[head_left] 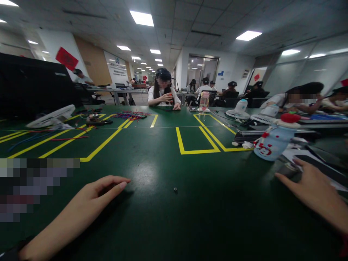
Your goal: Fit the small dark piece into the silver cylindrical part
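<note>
The left hand (102, 192) lay palm down on the dark green table (168, 224), its fingers loosely curled together and holding nothing, the forearm running back toward the lower left corner. Just to the right of its fingertips, with bare table between, sat a small dark ring-shaped part (175, 189), untouched by either hand. Farther right, well apart from the part, the right hand (312, 190) rested flat with its fingers stretched out toward the left, empty as well; its fingertips lay close to a dark flat object (320, 168) at the table's right edge, though whether they touched it could not be told. Just beyond that hand a pale blue bottle with a red cap (273, 141) lay tilted on its side, with papers and dark trays crowding the space behind it. Ahead of both hands, yellow tape lines (199, 150) marked out rectangles on the table, and nothing stood between the hands and the small part. Far beyond the left hand lay a white desk fan (51, 117) tipped over, near a scatter of coloured wires (132, 115). Across the table another person (163, 92) sat with hands raised, and more people sat along the right side and at desks behind. A pink bottle (203, 101) stood upright at the far edge.
</note>
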Demonstrator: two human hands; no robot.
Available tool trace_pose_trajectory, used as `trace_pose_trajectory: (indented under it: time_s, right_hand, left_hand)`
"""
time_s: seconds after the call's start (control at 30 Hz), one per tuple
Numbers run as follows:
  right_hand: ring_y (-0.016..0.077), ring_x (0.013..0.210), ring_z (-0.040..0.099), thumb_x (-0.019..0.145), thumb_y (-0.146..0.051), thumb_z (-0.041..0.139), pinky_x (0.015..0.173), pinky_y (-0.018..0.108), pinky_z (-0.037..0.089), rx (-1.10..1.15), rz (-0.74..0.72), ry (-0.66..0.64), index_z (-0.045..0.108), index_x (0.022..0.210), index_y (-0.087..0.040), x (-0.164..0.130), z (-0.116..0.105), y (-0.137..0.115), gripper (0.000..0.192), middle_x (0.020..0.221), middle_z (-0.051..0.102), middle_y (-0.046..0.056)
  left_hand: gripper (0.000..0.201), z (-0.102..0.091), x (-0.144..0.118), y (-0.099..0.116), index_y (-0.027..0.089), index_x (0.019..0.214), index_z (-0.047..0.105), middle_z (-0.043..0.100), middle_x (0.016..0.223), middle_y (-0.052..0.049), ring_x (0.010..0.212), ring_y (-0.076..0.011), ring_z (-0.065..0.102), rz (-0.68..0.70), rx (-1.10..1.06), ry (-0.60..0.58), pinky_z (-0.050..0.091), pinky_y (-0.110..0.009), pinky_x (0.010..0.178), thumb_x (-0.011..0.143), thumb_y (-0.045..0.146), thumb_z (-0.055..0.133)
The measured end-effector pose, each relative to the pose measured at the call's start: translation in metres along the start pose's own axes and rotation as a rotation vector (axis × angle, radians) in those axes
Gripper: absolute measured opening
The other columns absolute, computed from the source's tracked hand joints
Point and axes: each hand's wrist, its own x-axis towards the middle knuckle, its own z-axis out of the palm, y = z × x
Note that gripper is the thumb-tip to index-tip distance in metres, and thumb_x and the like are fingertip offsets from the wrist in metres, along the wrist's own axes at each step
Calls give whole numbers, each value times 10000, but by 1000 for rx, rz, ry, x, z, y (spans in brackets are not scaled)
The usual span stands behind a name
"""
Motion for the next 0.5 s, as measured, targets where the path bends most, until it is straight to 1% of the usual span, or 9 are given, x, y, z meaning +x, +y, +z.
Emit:
trace_pose_trajectory:
  time_s: [0.07,0.1,0.13,0.17,0.2,0.27,0.33,0.4,0.5]
  right_hand:
    - [416,1124,522,741,-611,553,864,515,442,-62,-100,97,447,1304,-82,-5,-9,-30,780,1207,542,264]
    - [395,1172,488,770,-597,536,927,512,411,-32,-183,96,441,1314,-103,-9,-15,-50,741,1248,527,237]
    - [357,1204,468,811,-565,510,982,497,381,41,-283,56,443,1317,-138,-14,-22,-73,665,1283,516,195]
    - [309,1200,478,834,-547,500,1002,471,377,149,-406,-38,474,1288,-183,-20,-28,-98,583,1276,533,145]
    - [264,1210,475,859,-522,485,1010,439,384,261,-517,-179,481,1288,-231,-26,-33,-124,518,1297,528,96]
    - [199,1223,464,889,-483,474,1027,384,380,471,-668,-436,445,1336,-282,-41,-40,-176,490,1361,481,48]
    - [187,1198,466,864,-484,533,1015,364,380,611,-743,-551,443,1351,-292,-53,-42,-220,531,1343,494,40]
    - [196,1133,481,829,-483,592,967,366,393,686,-768,-595,497,1315,-286,-62,-39,-252,534,1265,545,44]
    - [184,1002,497,869,-410,560,880,361,394,728,-759,-596,650,1105,-274,-68,-32,-273,286,1078,609,32]
  left_hand:
    - [420,1,1,-2,323,1045,696,717,1098,-1,1043,-279,637,18,-2,-10,497,-364,878,823,619,496]
    - [414,2,2,-2,320,1048,695,713,1108,0,1056,-276,631,27,-2,-11,493,-353,883,825,611,503]
    - [411,2,3,-3,316,1051,694,711,1114,-1,1065,-275,626,31,0,-9,490,-347,885,826,605,508]
    - [408,3,3,-3,312,1053,693,709,1117,-3,1069,-275,623,32,5,-7,490,-346,884,827,599,513]
    - [405,4,4,-2,309,1053,693,709,1115,-6,1066,-276,624,32,13,-4,490,-349,884,829,594,514]
    - [392,6,3,1,307,1048,693,707,1112,-9,1053,-273,628,35,30,-2,485,-364,893,840,583,509]
    - [375,7,2,3,308,1041,692,702,1112,-11,1049,-269,627,48,45,-1,476,-377,909,851,570,504]
    - [366,8,-1,6,302,1036,692,697,1114,-18,1053,-269,622,64,59,5,472,-384,918,855,560,506]
    - [366,10,-2,9,288,1051,689,689,1115,-36,1056,-277,614,98,75,25,474,-392,917,862,543,505]
